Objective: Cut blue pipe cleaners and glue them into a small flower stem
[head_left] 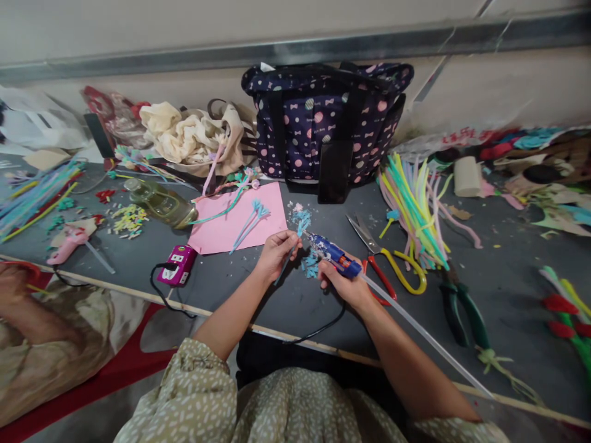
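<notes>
My right hand (344, 284) is closed round a blue glue gun (333, 255). A long clear glue stick (425, 335) juts out of the gun's back. The nozzle points left at a blue pipe-cleaner flower (302, 221). My left hand (276, 251) pinches that flower's stem just below the fluffy head. Small blue scraps (310, 266) lie on the grey table (508, 271) between my hands.
A pink sheet (221, 231) with two blue flowers lies left. Scissors (385, 255), green pliers (464, 314) and a bundle of pipe cleaners (413, 209) lie right. A dotted bag (323, 123), a bottle (161, 202) and a pink plug (178, 264) stand behind and left. Another person's arm (28, 320) is at far left.
</notes>
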`<action>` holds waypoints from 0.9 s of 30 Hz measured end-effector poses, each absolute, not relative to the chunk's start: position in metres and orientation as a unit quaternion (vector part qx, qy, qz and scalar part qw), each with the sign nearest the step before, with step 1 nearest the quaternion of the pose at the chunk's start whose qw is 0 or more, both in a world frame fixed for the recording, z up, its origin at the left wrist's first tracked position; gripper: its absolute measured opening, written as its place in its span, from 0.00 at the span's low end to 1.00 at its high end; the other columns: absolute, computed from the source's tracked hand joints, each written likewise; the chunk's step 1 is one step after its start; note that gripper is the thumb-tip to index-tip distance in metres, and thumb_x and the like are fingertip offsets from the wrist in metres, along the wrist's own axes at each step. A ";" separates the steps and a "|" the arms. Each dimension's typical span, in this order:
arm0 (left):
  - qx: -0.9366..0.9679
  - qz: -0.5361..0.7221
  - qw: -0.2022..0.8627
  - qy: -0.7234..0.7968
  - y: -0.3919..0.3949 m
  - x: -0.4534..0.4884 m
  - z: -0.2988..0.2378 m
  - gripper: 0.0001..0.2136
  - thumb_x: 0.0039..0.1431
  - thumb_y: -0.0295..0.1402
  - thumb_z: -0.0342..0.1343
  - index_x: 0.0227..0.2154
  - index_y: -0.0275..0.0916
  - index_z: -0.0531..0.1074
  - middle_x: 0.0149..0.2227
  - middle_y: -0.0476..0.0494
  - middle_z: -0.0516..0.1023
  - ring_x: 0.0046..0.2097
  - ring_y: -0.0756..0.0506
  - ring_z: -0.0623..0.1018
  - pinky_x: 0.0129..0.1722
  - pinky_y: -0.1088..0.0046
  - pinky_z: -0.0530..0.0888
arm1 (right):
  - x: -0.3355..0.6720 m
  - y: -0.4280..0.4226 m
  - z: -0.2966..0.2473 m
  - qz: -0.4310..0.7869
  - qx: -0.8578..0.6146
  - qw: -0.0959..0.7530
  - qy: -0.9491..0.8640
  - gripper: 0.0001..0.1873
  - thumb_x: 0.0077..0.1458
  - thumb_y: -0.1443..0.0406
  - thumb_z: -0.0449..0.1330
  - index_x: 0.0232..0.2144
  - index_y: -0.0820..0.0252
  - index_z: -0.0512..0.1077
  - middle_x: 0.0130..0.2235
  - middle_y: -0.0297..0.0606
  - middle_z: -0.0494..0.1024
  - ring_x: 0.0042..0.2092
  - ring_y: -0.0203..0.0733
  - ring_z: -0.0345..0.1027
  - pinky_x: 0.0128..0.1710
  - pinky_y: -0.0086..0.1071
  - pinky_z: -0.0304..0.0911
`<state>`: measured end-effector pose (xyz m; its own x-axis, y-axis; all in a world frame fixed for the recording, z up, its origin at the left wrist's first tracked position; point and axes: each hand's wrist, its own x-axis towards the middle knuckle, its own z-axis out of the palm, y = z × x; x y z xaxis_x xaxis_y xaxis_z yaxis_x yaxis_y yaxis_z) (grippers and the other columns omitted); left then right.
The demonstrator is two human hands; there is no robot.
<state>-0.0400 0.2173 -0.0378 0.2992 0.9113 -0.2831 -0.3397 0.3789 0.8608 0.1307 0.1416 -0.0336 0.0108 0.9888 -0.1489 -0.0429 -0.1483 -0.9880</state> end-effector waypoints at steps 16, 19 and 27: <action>0.360 0.437 0.719 0.403 0.217 -0.038 -0.034 0.17 0.41 0.41 0.70 0.23 0.35 0.71 0.24 0.49 0.72 0.21 0.56 0.66 0.19 0.80 0.60 | 0.135 0.141 -0.045 0.507 -0.532 0.473 -0.486 0.17 0.49 0.53 0.66 0.36 0.57 0.74 0.18 0.29 0.71 0.18 0.37 0.67 0.19 0.30 0.64; 0.361 0.439 0.719 0.400 0.217 -0.039 -0.034 0.17 0.41 0.41 0.70 0.23 0.35 0.70 0.24 0.49 0.72 0.21 0.56 0.66 0.19 0.80 0.61 | 0.135 0.140 -0.044 0.497 -0.537 0.467 -0.496 0.16 0.49 0.54 0.66 0.36 0.57 0.74 0.19 0.29 0.72 0.19 0.37 0.68 0.19 0.30 0.64; 0.365 0.440 0.717 0.399 0.216 -0.039 -0.035 0.17 0.42 0.41 0.69 0.24 0.35 0.70 0.25 0.49 0.72 0.22 0.56 0.66 0.19 0.80 0.61 | 0.135 0.140 -0.043 0.493 -0.549 0.456 -0.498 0.17 0.49 0.56 0.67 0.40 0.56 0.75 0.20 0.29 0.72 0.18 0.37 0.68 0.18 0.28 0.64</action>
<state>-0.0392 0.2162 -0.0354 0.2946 0.9221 -0.2510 -0.3401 0.3466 0.8742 0.1346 0.1403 -0.0428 0.0183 0.9961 -0.0869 0.0964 -0.0882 -0.9914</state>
